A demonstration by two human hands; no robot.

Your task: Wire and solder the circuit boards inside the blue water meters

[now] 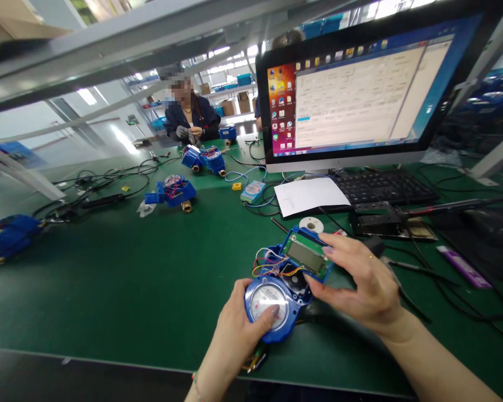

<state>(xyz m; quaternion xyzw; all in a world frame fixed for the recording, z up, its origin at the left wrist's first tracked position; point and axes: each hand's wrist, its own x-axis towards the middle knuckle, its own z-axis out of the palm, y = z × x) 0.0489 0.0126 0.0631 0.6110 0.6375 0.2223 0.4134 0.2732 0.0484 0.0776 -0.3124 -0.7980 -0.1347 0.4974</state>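
Note:
A blue water meter (291, 324) with a round clear dial lies over the green bench near its front edge. My left hand (238, 324) wraps around the dial's left side, its thumb resting on the glass. Between the thumb and fingers of my right hand (360, 279) is a green circuit board with a grey display (305, 256), set in a blue frame and tilted up beside the dial. Thin red, yellow and white wires (270, 263) run between the board and the opened meter housing. Part of the meter is hidden by my left hand.
A monitor (356, 95) stands behind a keyboard (385, 185) and a white paper sheet (312, 196). More blue meters (176, 191) sit further left. Black cables (436, 279) and a purple box (463, 267) lie at right. A co-worker (191, 114) sits across the bench.

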